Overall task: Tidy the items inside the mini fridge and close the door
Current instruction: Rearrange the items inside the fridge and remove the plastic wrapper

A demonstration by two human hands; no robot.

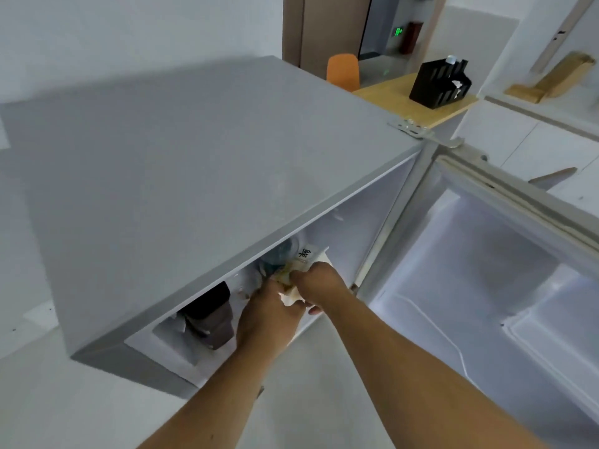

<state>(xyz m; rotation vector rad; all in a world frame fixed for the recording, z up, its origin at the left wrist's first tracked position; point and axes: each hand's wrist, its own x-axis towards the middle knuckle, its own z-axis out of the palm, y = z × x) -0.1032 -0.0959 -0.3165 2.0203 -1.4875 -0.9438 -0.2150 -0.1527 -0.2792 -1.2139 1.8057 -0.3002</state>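
I look down on a grey mini fridge (194, 176) with its door (486, 286) swung wide to the right. Both my hands reach into the top compartment. My left hand (269, 315) and my right hand (319, 280) together grip a white and yellow packet (306, 257) with black print. Behind the packet stands a clear bottle (282, 254), partly hidden by the fridge's top edge. A dark brown container (210, 315) sits at the left of the compartment.
The door's inner shelves (534, 335) are white and lit. Beyond the fridge stands a wooden table (389, 89) with a black slotted holder (440, 82) and an orange chair (343, 71). White floor lies all around.
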